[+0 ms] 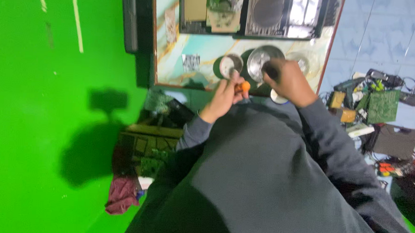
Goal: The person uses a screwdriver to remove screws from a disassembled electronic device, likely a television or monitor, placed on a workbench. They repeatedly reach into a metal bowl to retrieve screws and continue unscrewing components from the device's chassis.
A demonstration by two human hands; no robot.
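Observation:
My left hand (225, 96) is closed around a small tool with an orange handle (242, 87), held at the near edge of the marble-patterned table (172, 58). Just beyond its tip sits a small round speaker part (230, 64). My right hand (287, 79) grips a dark object against a larger round metal speaker cone (262, 59). What the right hand holds is mostly hidden by the fingers. Both grey sleeves fill the lower part of the view.
An opened radio-like device (255, 12) with a speaker grille lies at the table's far side. Green circuit boards (383, 104), cables and tool cases clutter the floor to the right. More boards and a dark red cloth (123, 195) lie at the left by the green wall.

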